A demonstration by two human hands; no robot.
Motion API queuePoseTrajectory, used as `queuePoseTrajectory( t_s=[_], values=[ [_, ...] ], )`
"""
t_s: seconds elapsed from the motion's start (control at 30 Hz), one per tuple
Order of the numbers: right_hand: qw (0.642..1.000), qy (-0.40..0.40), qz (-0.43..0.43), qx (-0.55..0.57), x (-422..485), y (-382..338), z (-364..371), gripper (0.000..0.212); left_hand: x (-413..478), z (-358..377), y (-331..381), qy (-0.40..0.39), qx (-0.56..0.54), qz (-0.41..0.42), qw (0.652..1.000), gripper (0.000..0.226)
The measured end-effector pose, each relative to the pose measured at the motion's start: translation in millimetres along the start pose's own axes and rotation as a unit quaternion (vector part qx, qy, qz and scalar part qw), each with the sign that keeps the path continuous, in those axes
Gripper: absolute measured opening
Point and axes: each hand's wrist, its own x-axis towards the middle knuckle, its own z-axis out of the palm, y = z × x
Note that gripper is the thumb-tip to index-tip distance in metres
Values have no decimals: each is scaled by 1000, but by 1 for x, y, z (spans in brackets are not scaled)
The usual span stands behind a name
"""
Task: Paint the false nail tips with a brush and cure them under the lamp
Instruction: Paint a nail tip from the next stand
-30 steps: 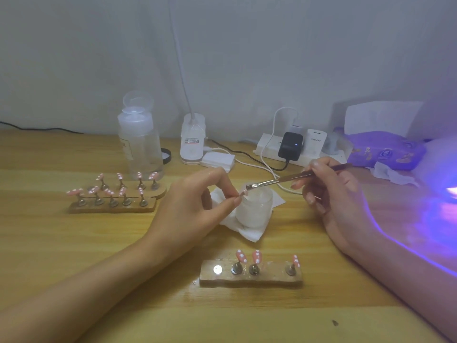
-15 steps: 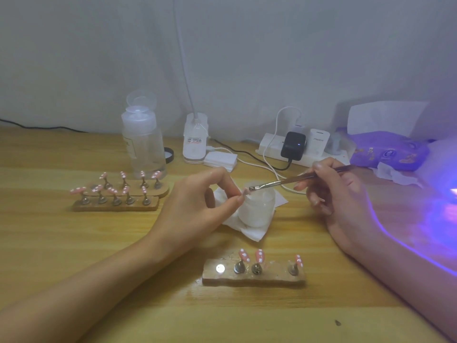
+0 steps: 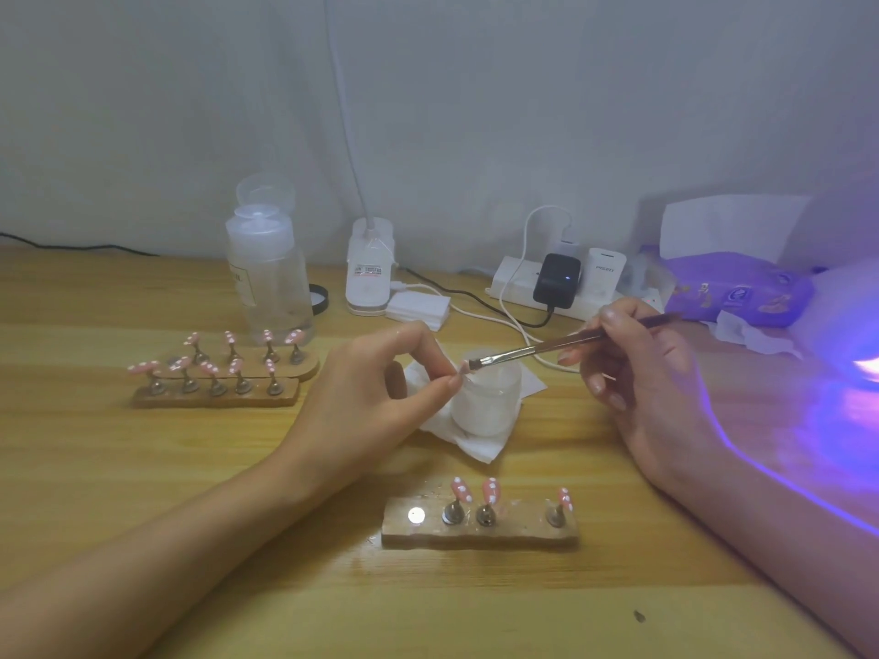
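Note:
My left hand [image 3: 376,397] pinches a small pink nail tip [image 3: 463,369] between thumb and forefinger above a frosted white jar [image 3: 485,401]. My right hand [image 3: 642,373] grips a thin brush [image 3: 537,349] whose bristles touch that tip. In front, a wooden holder [image 3: 480,527] carries three pink dotted tips on metal stands, plus one bare magnet spot. Two more holders [image 3: 219,373] with several pink tips stand at the left. The curing lamp [image 3: 856,344] glows violet at the right edge.
The jar sits on a white tissue [image 3: 475,444]. Behind are a clear pump bottle [image 3: 266,273], a white desk-lamp base [image 3: 370,273], a pad stack [image 3: 418,309], a power strip with chargers [image 3: 556,278] and a purple wipes pack [image 3: 732,287]. Cables cross the back of the table.
Both hands stay almost in place; the brush tip has shifted slightly along the nail tip held in my left fingers. The camera view has drifted a little.

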Motion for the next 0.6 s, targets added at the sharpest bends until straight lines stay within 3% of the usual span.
queuePoseTrajectory(
  t_s=[0.4,0.6],
  values=[
    [998,34,32,-50,1,3,-2,25,-1,0,-2,-2,20,20,1000,14],
    [994,103,14,-26,4,-3,-7,39,-1,0,-3,-2,27,25,999,17]
  ],
)
